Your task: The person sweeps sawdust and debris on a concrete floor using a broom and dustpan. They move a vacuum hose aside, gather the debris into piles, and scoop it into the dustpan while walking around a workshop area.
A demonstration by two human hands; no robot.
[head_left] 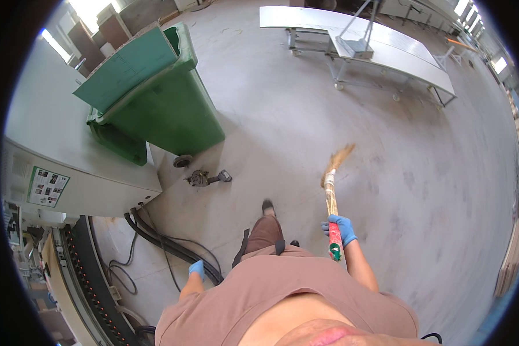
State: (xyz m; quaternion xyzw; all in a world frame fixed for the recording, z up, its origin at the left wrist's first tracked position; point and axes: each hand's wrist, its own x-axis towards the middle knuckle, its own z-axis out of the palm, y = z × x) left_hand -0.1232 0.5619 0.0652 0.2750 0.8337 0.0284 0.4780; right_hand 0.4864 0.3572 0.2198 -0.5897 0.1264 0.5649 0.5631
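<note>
A light, stiff broom (332,193) is held near its handle end in the closed right hand (341,228), bristles out over the floor (421,190), while whether the left hand (196,269) is open cannot be told.

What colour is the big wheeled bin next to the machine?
Green, lid and body alike: the wheeled bin shows clearly in the head view, upper left.

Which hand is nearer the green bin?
Left. The left hand hangs empty at the person's side, below the green bin and beside the black cables. The right hand is farther to the right, gripping the broom.
</note>
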